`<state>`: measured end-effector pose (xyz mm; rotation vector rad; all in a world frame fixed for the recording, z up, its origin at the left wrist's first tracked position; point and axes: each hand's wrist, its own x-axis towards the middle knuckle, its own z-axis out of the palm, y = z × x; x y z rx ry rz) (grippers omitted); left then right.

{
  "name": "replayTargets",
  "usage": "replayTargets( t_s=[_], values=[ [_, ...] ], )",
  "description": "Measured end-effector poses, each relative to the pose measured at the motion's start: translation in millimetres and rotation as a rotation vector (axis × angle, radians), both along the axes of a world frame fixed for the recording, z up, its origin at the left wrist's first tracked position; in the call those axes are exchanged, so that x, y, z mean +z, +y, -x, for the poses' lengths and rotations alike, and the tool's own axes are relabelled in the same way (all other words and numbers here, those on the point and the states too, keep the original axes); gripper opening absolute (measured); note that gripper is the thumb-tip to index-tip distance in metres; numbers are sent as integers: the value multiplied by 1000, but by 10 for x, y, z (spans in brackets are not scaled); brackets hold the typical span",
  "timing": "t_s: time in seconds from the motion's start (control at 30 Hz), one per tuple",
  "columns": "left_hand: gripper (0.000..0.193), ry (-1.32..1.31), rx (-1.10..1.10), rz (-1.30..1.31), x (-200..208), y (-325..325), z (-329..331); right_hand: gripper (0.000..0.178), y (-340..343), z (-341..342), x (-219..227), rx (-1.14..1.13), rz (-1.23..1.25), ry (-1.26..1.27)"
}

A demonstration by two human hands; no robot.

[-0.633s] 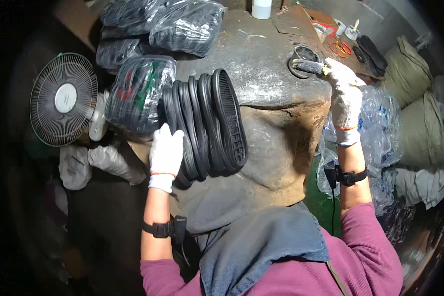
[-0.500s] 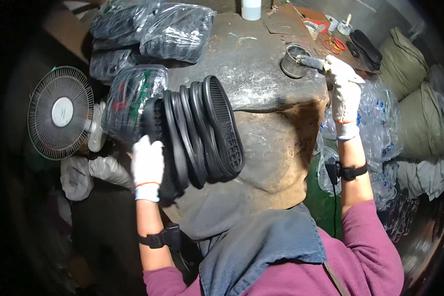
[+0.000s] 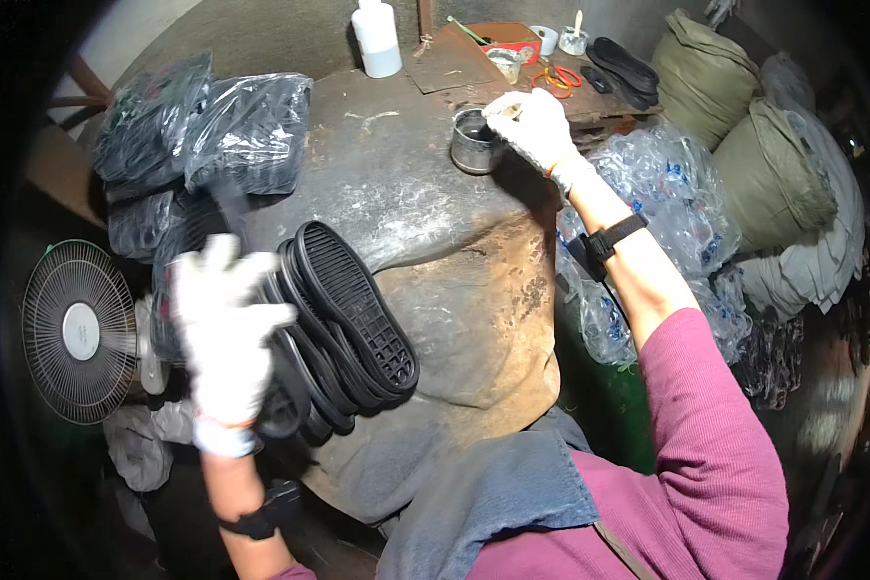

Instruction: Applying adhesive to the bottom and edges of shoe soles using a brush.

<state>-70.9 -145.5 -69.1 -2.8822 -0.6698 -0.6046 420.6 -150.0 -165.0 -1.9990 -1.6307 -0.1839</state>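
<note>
Black soles [image 3: 353, 309] lean in a row at the near-left of the bench [image 3: 382, 164], arranged, further progress indeterminable; left hand [image 3: 224, 333] spread open over its left side, right hand [image 3: 532, 128] curled, grip unclear, over its right.

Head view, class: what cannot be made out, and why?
Head view, now:
Left hand: motion blur hides whether it touches anything.
Right hand: the hand itself hides its grip.
Can: its wall hides the bottom.
Black soles: upper ones hide those beneath.
Left sleeve: lower edge cuts it off.
</note>
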Motion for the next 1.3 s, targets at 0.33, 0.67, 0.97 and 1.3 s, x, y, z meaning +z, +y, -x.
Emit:
replayTargets(
  t_s=[0.33, 0.67, 0.97, 1.3],
  values=[
    [50, -149, 750, -11, -1326, -246, -53, 29, 443, -528, -712, -63, -48, -562],
    [52, -1231, 132, 1634, -661, -389, 79, 22, 179, -721, -613, 79, -666, 1467],
    [100, -1682, -985, 2206, -899, -517, -627, 21, -101, 1342, 77, 343, -443, 999],
    [86, -1493, -398, 2419, -1076, -685, -603, 30, 224, 1623, -24, 318, -569, 521]
  ],
)
